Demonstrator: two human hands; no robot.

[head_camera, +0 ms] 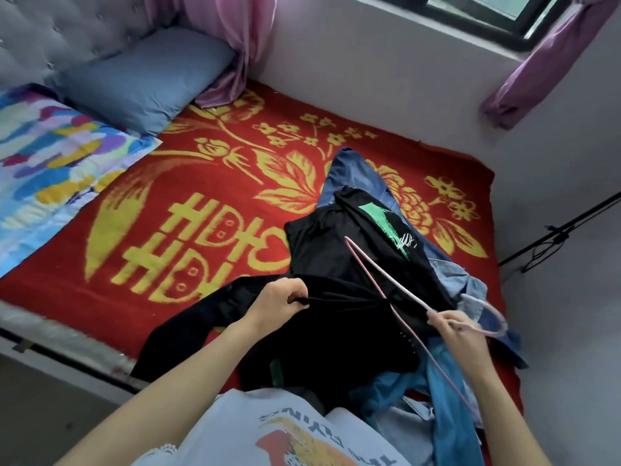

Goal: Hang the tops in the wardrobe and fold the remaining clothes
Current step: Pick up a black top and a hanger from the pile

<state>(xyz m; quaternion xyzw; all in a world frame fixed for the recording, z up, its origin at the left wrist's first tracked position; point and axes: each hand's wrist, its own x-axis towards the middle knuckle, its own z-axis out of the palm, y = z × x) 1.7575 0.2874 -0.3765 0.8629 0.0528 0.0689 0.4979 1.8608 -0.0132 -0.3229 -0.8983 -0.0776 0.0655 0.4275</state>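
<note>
Threading a hanger into a black top on the bed.

Far left: pillow and patterned quilt at the bed's head, well apart from the work. Left hand closed tight on a pinched edge of the black top, apparently lifting and tensioning the fabric to open a way in. Pink hanger angled across the garment, one arm seemingly passing under the gathered cloth. Right hand closed on the hanger by its hook, steering. Denim clothes heaped beneath and right, on the red blanket, neither folded nor hung.
</note>
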